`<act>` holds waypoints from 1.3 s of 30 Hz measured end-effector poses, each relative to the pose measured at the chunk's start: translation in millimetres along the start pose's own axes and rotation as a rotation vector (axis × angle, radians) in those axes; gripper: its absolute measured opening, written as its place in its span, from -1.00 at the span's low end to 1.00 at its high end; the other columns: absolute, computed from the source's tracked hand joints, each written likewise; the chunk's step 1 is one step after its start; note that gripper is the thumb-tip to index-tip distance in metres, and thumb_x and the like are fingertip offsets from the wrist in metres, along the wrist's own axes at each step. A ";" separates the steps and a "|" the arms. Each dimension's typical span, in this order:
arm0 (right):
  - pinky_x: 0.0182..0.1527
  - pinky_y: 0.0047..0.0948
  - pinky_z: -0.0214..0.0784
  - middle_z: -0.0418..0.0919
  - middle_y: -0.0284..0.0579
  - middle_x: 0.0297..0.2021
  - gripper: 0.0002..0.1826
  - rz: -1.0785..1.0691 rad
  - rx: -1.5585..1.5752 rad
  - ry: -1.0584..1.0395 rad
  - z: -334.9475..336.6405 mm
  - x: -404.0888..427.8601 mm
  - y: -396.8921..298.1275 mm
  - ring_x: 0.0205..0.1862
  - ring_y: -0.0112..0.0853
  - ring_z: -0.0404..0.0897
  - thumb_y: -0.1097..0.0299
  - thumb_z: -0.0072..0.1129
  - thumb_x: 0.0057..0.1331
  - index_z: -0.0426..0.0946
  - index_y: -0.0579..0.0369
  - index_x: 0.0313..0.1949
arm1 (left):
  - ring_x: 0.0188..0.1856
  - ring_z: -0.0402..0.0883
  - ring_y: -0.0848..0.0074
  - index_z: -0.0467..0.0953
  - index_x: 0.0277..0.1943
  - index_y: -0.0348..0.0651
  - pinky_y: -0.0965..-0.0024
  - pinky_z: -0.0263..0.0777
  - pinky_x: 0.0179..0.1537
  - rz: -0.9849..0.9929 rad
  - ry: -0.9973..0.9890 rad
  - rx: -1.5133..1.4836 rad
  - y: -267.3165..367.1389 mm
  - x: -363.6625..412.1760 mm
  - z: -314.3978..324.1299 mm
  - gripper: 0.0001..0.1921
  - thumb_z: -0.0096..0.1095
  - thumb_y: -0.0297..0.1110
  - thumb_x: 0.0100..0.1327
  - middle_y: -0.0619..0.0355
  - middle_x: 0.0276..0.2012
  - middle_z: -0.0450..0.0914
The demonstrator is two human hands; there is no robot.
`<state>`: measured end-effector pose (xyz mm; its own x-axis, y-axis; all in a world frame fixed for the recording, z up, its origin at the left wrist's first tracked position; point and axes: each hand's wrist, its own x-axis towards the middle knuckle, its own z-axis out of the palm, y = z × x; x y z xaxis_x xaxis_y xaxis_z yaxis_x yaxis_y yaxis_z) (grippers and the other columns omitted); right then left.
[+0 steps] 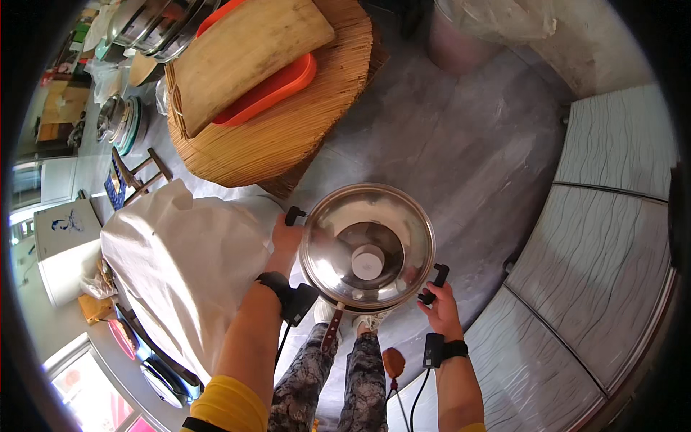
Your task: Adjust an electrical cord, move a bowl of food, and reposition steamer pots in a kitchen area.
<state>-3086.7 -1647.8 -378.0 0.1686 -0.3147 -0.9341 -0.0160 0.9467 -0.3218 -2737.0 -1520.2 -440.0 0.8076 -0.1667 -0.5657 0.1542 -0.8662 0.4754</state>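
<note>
A round metal pan (369, 311) hangs above the floor before me, held level by its two side handles. Its shiny metal lid (318, 259) has a dark see-through centre and a white knob (368, 262). My left hand (286, 236) grips the black handle (295, 215) on the left side. On the other side, my right hand (442, 306) holds the second black handle (435, 284). From beneath the lid's near rim sticks a utensil's brown riveted handle (331, 330). What lies inside the pan is hidden.
A white cloth (189, 243) drapes something bulky at left. Ahead stands a round surface of bundled stalks (259, 154), bearing a curved wooden board (253, 59) and an orange-red tray (270, 94). Pale cabinet doors (588, 254) line the right; a pinkish bucket (459, 46) stands farther off.
</note>
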 end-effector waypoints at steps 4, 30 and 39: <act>-0.11 -0.17 0.18 0.31 -0.47 -0.26 -0.67 0.002 0.000 0.015 10.8 7.1 -3.1 -0.20 -0.52 0.30 0.32 0.10 0.06 0.27 -0.17 -0.17 | -0.27 0.50 0.27 0.35 -0.06 -0.19 0.28 0.36 -0.28 0.027 0.022 0.099 27.3 -10.1 -9.6 -0.62 0.04 -0.38 -0.01 -0.04 -0.30 0.50; -0.19 -0.32 0.18 0.35 -0.46 -0.32 -0.68 -0.067 -0.087 0.053 26.4 30.7 -27.9 -0.24 -0.57 0.31 0.32 0.11 0.05 0.29 -0.16 -0.17 | -0.24 0.44 0.36 0.35 -0.08 -0.32 0.37 0.30 -0.23 -0.052 0.078 -0.077 4.1 3.8 -7.7 -0.64 0.04 -0.43 0.01 -0.01 -0.28 0.46; -0.16 -0.28 0.14 0.35 -0.48 -0.31 -0.65 -0.069 -0.092 0.036 28.2 44.2 -34.0 -0.20 -0.58 0.29 0.32 0.13 0.05 0.28 -0.19 -0.15 | -0.22 0.47 0.25 0.39 -0.16 -0.33 0.36 0.29 -0.17 0.029 0.155 -0.167 1.2 13.0 0.5 -0.69 -0.04 -0.45 -0.03 -0.06 -0.31 0.49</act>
<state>-3050.9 -1692.0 -404.0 0.1373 -0.3830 -0.9135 -0.0962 0.9127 -0.3972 -2726.7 -1523.6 -447.1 0.8890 -0.1050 -0.4458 0.2113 -0.7696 0.6026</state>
